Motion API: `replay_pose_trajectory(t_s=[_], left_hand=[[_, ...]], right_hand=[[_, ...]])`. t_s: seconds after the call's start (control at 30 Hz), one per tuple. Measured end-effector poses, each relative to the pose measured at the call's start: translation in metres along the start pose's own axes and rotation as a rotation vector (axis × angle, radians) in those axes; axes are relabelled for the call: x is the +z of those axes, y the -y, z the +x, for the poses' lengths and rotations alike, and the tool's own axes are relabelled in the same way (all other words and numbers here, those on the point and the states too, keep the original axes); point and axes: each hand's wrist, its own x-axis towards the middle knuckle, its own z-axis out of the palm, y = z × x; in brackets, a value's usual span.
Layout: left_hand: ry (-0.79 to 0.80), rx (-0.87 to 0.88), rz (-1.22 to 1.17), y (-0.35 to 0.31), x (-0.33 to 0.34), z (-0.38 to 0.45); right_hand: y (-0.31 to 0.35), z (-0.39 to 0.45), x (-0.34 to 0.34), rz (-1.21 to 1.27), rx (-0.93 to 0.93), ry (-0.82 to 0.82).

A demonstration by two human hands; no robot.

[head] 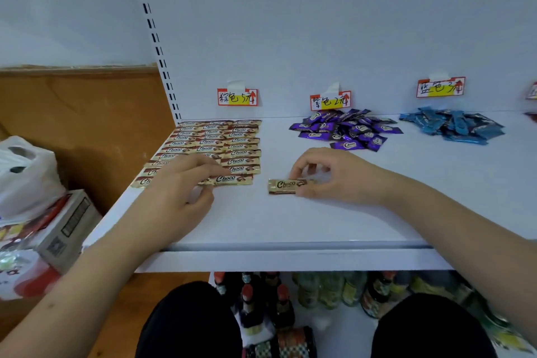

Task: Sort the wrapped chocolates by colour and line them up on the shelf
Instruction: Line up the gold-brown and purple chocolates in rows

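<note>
Chocolates in brown-and-gold "Choco" wrappers (215, 144) lie flat in tidy columns at the left end of the white shelf (290, 221), under a handwritten price tag (237, 97), their long sides parallel so each new one can butt against the last. One loose brown chocolate (286, 185) rests on the shelf just right of that block, apart from it. The right hand (328, 176) pinches its right end between thumb and curled fingers, probably to slide it into place. The left hand (181, 187) lies over the near rows with its fingers relaxed and stretched, fingertips touching the front-most wrapper (229, 179), seemingly to steady or square the row; it grips nothing. Further right, a purple heap (344, 132) and a blue heap (453, 126) sit unsorted beneath their own tags, well apart from each other, so the lining-up looks far from finished. Bare shelf runs from the brown block forward to the front lip and right to the purple heap, leaving room for another column. The shelf's left edge lies just beside the first column, so growth must go rightward or forward.
</note>
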Motion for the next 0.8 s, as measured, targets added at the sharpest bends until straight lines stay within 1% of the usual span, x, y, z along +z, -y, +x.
replay_pose_trajectory(t_s=[0.13, 0.23, 0.27, 0.3, 0.33, 0.37, 0.4, 0.43, 0.47, 0.6, 0.7, 0.77, 0.8], left_hand=[[0.049, -0.031, -0.160, -0.039, 0.019, 0.022], [0.067, -0.010, -0.150, -0.059, 0.031, 0.036], [0.074, -0.001, -0.135, -0.063, 0.034, 0.040], [0.082, 0.004, -0.128, -0.066, 0.037, 0.043], [0.089, 0.007, -0.130, -0.069, 0.040, 0.044], [0.102, 0.012, -0.133, -0.071, 0.043, 0.045], [0.121, 0.026, -0.130, -0.072, 0.045, 0.044], [0.137, 0.052, -0.118, -0.073, 0.048, 0.043], [0.152, 0.083, -0.098, -0.073, 0.049, 0.042], [0.189, 0.136, -0.023, -0.068, 0.039, 0.025], [0.195, 0.100, 0.030, -0.061, 0.019, 0.000], [0.192, 0.026, 0.077, -0.048, 0.005, -0.019], [0.188, -0.024, 0.095, -0.040, -0.002, -0.027]], right_hand=[[0.001, -0.002, 0.001, 0.061, 0.006, -0.095], [0.004, -0.004, 0.000, 0.085, -0.007, -0.076], [0.005, -0.003, -0.003, 0.164, 0.032, -0.084], [0.000, 0.000, -0.005, 0.268, 0.111, -0.137], [-0.002, 0.002, -0.009, 0.357, 0.218, -0.224], [-0.010, 0.005, -0.011, 0.377, 0.320, -0.334], [-0.017, 0.007, -0.013, 0.333, 0.396, -0.425], [-0.024, 0.008, -0.013, 0.254, 0.428, -0.472], [-0.026, 0.009, -0.012, 0.163, 0.422, -0.475], [-0.026, 0.011, -0.002, -0.174, 0.281, -0.341], [-0.028, 0.012, 0.009, -0.447, 0.119, -0.296], [-0.029, 0.013, 0.014, -0.491, 0.014, -0.279], [-0.029, 0.013, 0.014, -0.486, -0.008, -0.275]])
